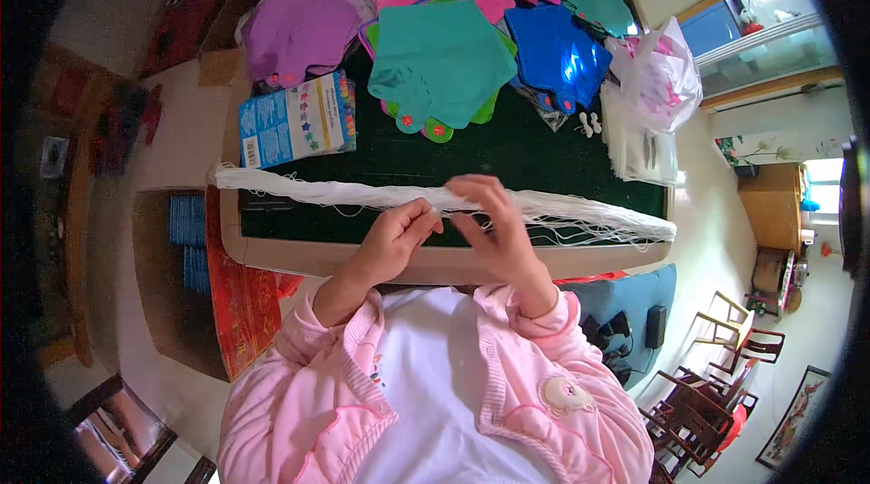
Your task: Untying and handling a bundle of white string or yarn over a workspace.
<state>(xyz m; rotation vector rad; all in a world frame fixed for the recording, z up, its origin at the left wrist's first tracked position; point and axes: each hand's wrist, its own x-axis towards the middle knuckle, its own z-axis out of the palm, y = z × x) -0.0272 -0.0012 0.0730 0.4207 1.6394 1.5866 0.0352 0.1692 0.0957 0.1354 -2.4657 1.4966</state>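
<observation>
One green tabletop (507,156) bearing white strings (317,191); above it, left fingers (417,212) pinched, contents unclear, right fingers (485,197) parted; right of it, chairs (696,411).

White thread (317,191) — teal piece (444,58) — tabletop (494,156) seemingly dark green

dark green table (544,153): white strands (335,192), colored pieces (439,58), packet (290,121)

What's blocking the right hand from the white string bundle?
Nothing visible. The right hand, blurred, overlaps the white string bundle in this view; contact is unclear. The left hand is to its left, not between.
</observation>
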